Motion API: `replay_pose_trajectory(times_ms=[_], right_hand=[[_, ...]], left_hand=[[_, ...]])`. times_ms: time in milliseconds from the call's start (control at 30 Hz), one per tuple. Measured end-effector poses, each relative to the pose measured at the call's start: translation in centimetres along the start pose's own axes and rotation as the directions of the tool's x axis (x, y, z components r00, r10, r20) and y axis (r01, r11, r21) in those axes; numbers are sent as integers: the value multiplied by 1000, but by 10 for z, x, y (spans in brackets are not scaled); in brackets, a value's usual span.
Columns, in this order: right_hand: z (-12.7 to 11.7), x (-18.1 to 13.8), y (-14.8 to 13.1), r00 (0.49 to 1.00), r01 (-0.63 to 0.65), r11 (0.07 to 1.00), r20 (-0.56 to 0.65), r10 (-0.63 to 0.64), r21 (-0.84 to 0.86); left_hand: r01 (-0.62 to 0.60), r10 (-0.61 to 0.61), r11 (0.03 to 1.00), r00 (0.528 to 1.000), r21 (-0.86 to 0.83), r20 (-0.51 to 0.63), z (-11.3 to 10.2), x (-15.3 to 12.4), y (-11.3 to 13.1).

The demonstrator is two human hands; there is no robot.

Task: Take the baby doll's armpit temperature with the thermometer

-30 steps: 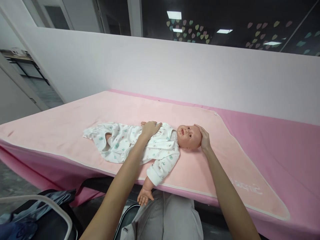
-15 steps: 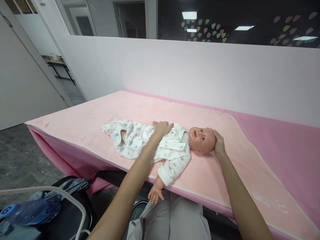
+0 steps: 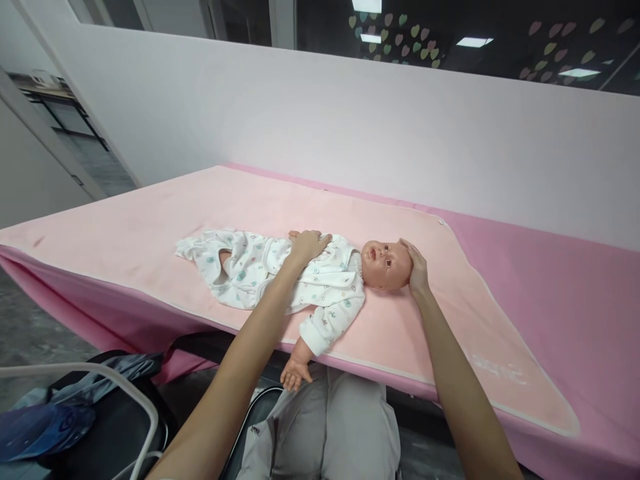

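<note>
A baby doll (image 3: 385,265) in a white printed sleepsuit (image 3: 260,270) lies on its back on a light pink blanket (image 3: 150,233), head to the right. My left hand (image 3: 307,244) rests flat on the doll's chest, fingers stretched out. My right hand (image 3: 416,267) cups the top of the doll's head, fingers curved against it. One doll arm (image 3: 300,363) hangs over the table's near edge.
The blanket covers a long table with a darker pink cover (image 3: 575,280), set against a white wall (image 3: 350,120). A black chair with a white rail (image 3: 110,407) and blue cloth (image 3: 40,427) stands at lower left. My grey-trousered lap (image 3: 330,433) is below the table edge.
Only the camera has swung, to the left and then back. Both hands stay in place on the doll's chest and head.
</note>
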State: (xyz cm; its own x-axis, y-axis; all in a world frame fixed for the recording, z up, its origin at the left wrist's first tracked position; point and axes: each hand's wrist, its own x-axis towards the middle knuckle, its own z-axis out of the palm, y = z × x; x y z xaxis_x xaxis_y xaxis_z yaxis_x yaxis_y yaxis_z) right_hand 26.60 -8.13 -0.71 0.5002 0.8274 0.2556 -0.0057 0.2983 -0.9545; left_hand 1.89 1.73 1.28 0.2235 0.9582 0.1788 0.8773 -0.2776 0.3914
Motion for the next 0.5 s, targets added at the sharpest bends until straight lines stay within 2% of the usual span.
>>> replay_pose_trajectory(times_ms=[133,300,367,433,500], right_hand=[[0,-2,-2,997,72,996,-24,-73,-56],[0,0,0,994,-95,994,53,93,50],[0,1,1,994,-101,993,36,99,61],[0,1,1,998,-70,996,10,70,56],[1,0,0,999,-47,998,0,47,51]], left_hand=[[-7,7,1000,1000,-24,-1,1,1,-1],[61,-62,996,998,-66,-8,3,5,-4],[91,-97,988,994,-127,-43,2,5,-4],[14,-44,971,991,-237,-125,-1,3,-2],[-164,94,909,976,-383,-195,-6,-4,2]])
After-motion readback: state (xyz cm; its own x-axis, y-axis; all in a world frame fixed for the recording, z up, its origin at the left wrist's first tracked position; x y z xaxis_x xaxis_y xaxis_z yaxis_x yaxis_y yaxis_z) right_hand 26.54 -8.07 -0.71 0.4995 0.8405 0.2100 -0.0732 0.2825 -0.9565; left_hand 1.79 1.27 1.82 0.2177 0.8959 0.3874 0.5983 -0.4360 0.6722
